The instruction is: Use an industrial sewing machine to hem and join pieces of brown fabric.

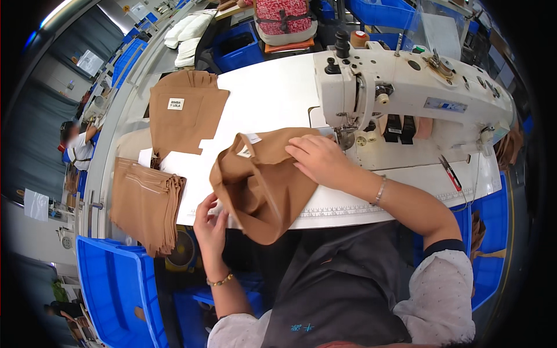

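Observation:
A brown fabric bag (290, 191), sewn into an open pouch with a small white label inside, lies partly on the white sewing table. Its right end reaches the needle and presser foot (344, 138) of the sewing machine (418, 87). My right hand (325, 162) is closed on the bag's upper right part, close to the presser foot, fingers bent against the cloth. At the bag's lower left edge, my left hand (211, 223) pinches the cloth between thumb and fingers; some fingertips are hidden behind it.
Left of the bag lie a brown panel (185, 110) with a white label and a stack of brown pieces (145, 203) hanging over the table edge. Red-handled thread snips (450, 173) lie at right. Blue crates (113, 290) flank the table. A person (78, 145) works far left.

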Demonstrator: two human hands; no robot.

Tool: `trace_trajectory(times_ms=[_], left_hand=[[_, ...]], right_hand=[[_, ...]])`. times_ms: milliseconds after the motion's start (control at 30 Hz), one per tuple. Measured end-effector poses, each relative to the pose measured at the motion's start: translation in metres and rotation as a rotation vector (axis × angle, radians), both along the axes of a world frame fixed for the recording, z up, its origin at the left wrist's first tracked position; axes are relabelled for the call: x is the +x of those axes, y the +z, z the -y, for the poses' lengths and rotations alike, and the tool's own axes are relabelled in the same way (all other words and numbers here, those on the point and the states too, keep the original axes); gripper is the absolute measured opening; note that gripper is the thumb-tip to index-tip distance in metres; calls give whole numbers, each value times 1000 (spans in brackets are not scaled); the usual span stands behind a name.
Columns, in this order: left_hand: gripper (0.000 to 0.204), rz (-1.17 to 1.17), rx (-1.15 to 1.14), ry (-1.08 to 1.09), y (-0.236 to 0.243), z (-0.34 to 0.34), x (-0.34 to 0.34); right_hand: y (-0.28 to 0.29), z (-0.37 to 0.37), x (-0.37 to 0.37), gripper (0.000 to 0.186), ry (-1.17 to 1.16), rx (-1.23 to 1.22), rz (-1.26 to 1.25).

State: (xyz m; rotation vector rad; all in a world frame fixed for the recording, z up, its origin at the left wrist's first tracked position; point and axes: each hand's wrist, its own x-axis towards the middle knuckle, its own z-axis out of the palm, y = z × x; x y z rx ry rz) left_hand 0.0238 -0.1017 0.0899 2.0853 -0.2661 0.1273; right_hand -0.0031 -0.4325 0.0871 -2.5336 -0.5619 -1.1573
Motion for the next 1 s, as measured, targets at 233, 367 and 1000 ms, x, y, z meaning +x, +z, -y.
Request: trace_trajectory(times_ms=[233,367,1000], left_hand=[[17,-55,-378,-88,0,31,34],[27,-9,-876,139,4,34,34],[32,141,596,249,-4,65,33]], right_hand=[[6,-36,6,14,41,455,-375],[16,-43,-28,16,47,1029,-513],[17,10,-157,42,-641,3,-218]])
